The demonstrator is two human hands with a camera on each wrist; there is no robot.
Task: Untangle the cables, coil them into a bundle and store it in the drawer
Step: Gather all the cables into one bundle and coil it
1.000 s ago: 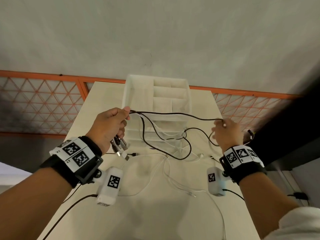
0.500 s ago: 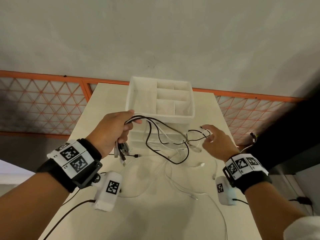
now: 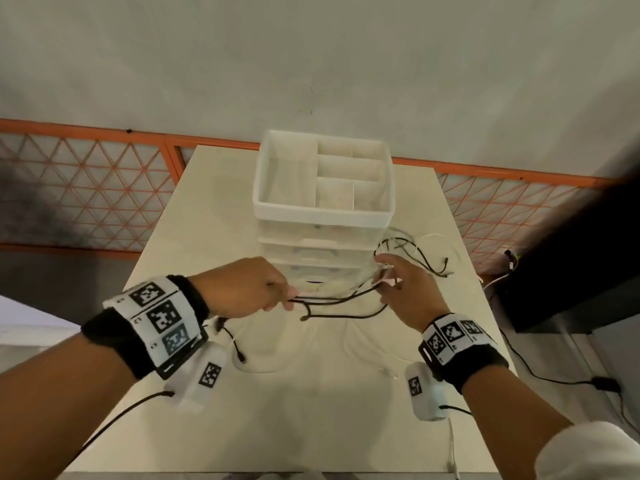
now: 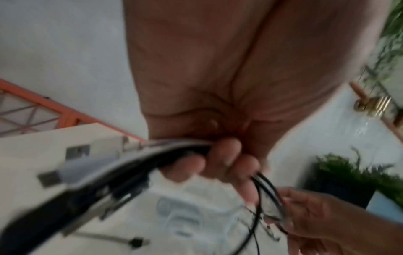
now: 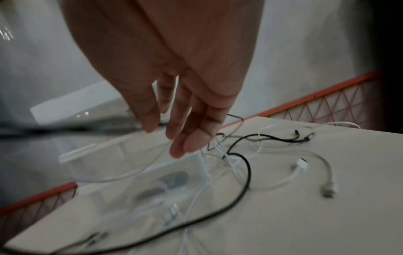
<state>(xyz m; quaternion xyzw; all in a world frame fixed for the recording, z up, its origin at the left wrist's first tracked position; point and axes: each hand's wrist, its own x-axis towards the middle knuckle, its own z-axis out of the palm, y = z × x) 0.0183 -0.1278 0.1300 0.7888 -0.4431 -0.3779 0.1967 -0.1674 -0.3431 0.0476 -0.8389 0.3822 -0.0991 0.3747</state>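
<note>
My left hand [image 3: 277,303] grips a bunch of black cable [image 3: 346,299] in its curled fingers, in front of the white drawer unit [image 3: 311,251]. The left wrist view shows the same fist [image 4: 229,163] around the black cable [image 4: 130,165], with USB plugs [image 4: 50,177] sticking out. My right hand [image 3: 384,275] is close beside it, fingers loosely extended and touching the strands. In the right wrist view, thumb and fingers [image 5: 191,138] are apart with thin cable running past them. Loose white cables [image 3: 346,341] and black cable ends [image 3: 445,263] lie on the table [image 3: 311,427].
An open white divided tray [image 3: 323,213] tops the drawer unit; its drawers look closed. An orange lattice rail [image 3: 104,202] runs behind the table. Dark furniture [image 3: 571,271] stands at the right edge. More cable ends [image 5: 327,189] lie right of the unit.
The hands, first stretched apart with black cable taut between them, have come together. My right hand let the cable go and now touches strands near the lowered left hand.
</note>
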